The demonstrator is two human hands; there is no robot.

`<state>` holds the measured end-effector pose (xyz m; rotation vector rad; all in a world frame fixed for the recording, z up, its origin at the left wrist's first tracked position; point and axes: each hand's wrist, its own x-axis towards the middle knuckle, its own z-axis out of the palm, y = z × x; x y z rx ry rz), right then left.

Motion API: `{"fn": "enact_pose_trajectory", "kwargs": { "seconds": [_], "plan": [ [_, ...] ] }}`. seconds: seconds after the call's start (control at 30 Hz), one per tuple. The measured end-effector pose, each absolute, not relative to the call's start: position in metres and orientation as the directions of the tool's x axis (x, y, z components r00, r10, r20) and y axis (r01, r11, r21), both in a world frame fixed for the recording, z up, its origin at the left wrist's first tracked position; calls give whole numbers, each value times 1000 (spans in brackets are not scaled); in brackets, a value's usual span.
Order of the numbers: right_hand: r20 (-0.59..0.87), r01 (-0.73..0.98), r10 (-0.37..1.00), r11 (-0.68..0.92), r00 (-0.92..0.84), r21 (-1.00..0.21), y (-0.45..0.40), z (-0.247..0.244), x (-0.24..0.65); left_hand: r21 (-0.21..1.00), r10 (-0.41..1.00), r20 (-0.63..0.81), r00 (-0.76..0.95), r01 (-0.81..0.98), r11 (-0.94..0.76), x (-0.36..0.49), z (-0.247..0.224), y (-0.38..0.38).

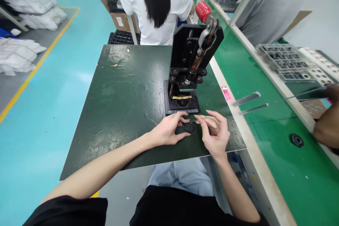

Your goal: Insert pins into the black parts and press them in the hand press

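Note:
My left hand (pixel 169 129) is closed around a black round part (pixel 189 128), thumb on the near side and fingers on the far side, low over the dark table (pixel 127 95). My right hand (pixel 215 135) pinches a thin, narrow piece (pixel 194 120) between thumb and fingertips. That piece reaches to the round part's far edge; its kind is too small to tell. Just beyond both hands stands a black hand toggle press (pixel 185 63) with a red grip (pixel 203 11). A yellow strip (pixel 182 97) crosses the fixture on its base.
On the right runs a green conveyor (pixel 275 120) carrying grey strips (pixel 246 99) and a black ring (pixel 297 140). A pink label (pixel 226 93) lies on its pale edge. Another person's arm (pixel 327 127) is at far right. A person in white (pixel 159 7) sits ahead; parts trays (pixel 286 56) stand beyond the conveyor.

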<state>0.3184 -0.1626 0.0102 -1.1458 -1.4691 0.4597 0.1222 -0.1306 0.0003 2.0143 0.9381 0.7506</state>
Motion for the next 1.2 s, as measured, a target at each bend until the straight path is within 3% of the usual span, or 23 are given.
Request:
{"fn": "enact_pose_trajectory", "kwargs": {
  "seconds": [0.6, 0.8, 1.2],
  "plan": [
    [421, 528, 905, 384, -55, -757, -154, 16, 324, 834, 805, 196, 560, 337, -437, 123, 3, -131],
    [386, 433, 921, 328, 48, -839, -157, 7, 326, 841, 810, 183, 558, 338, -423, 123, 3, -132],
    [476, 522, 868, 474, -142, -709, -155, 17, 321, 837, 806, 207, 555, 326, -439, 123, 2, -132]
  ]
}}
